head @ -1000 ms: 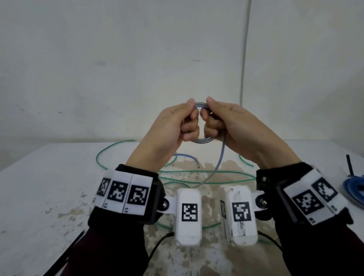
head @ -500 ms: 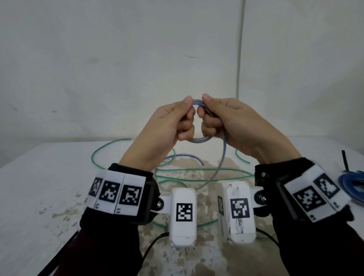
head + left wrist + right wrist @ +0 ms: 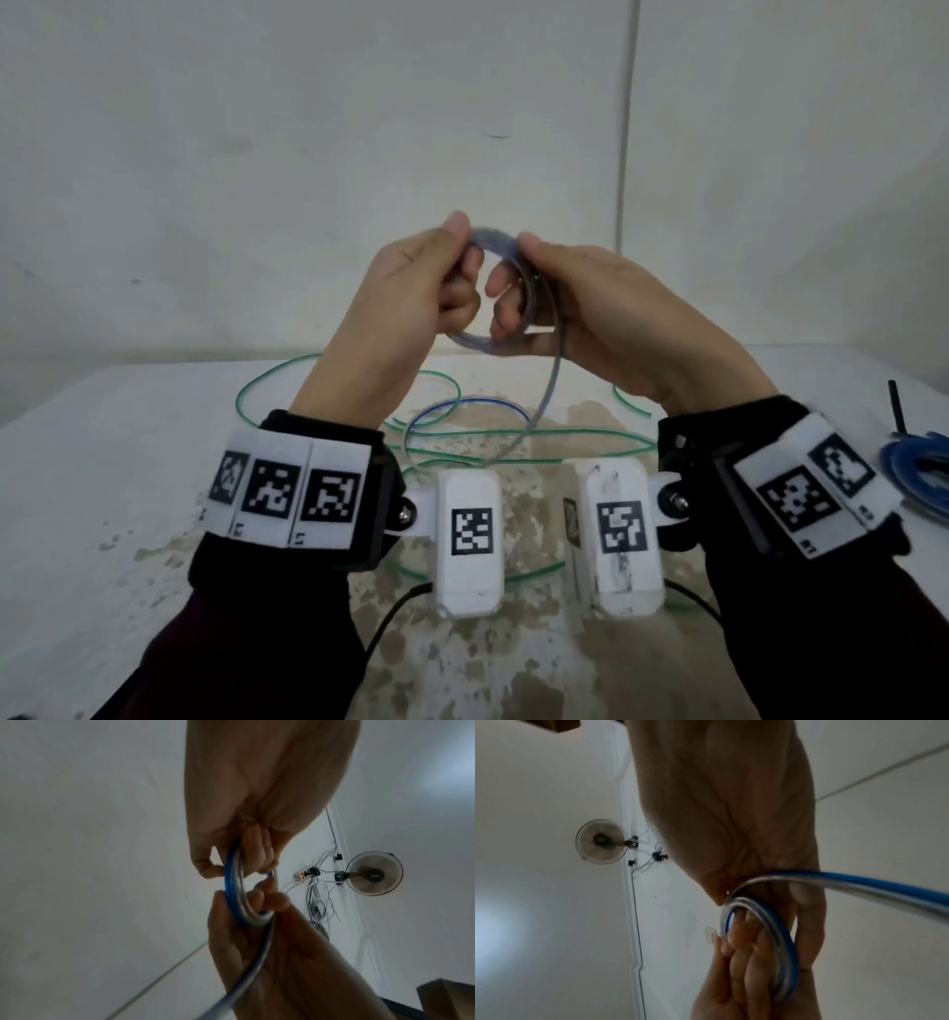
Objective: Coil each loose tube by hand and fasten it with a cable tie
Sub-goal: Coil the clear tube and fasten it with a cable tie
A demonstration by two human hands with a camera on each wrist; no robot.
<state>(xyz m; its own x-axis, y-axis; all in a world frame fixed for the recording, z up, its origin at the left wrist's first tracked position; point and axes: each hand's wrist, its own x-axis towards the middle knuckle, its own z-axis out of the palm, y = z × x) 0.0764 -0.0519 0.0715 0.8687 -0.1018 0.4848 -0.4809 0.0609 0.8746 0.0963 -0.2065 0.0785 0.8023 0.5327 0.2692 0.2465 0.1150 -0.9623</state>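
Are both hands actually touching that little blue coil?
Touching. Head view shows the left hand and right hand pinching the blue coil between thumbs and fingers.

Right hand (image 3: pixel 731 817) and left hand (image 3: pixel 734 973) both grip a small blue-and-clear tube coil (image 3: pixel 780 939); the free tube length leaves the grip rightward; wall fan (image 3: pixel 600 841) behind

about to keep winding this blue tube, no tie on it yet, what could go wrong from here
1. The small coil is held only by pinches of the left hand and right hand; loosen either and the turns may spring open.
2. The uncoiled tail drops among the green tubes on the table; winding could snag or drag them.
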